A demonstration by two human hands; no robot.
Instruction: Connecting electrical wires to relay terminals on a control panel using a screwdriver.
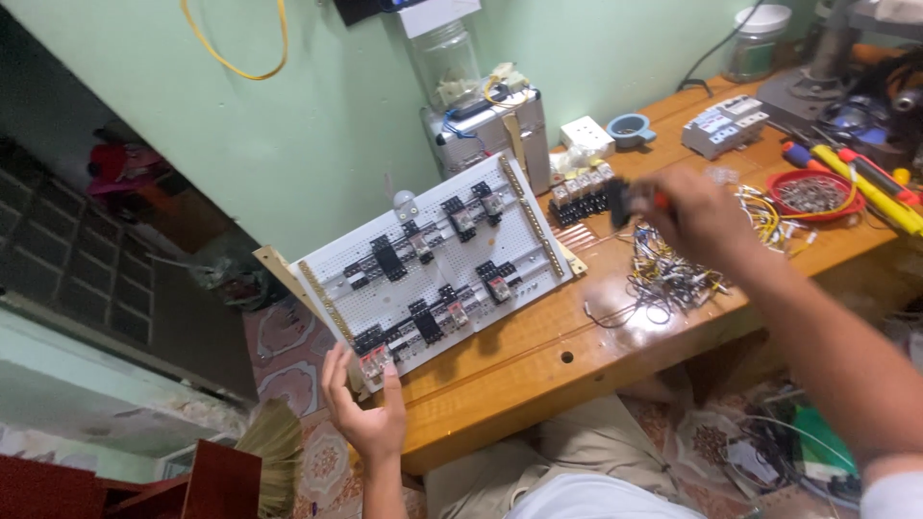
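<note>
From the head view, the left hand [370,408] steadies a white perforated mounting board [433,264] by its near corner, fingers curled up against the edge beside a clear-cased relay [373,361]. The board lies tilted on the wooden table [538,336], its far edge resting toward a grey metal box [490,135], and carries rows of black relay sockets along with two brass-coloured strips.

The right hand [697,216] reaches out over the table, its grip closed on a small tool with a red handle [642,199]; motion blur hides the tip, so it may be a screwdriver. Just below that hand lies a tangle of short wires [668,279], and a row of loose relays [582,192] sits near the board's far corner. A red dish of small parts [812,194] stands further right.

The work appears to be at the wiring stage. Next, the tool would need to come back to a socket terminal while the left hand keeps the board from sliding.
</note>
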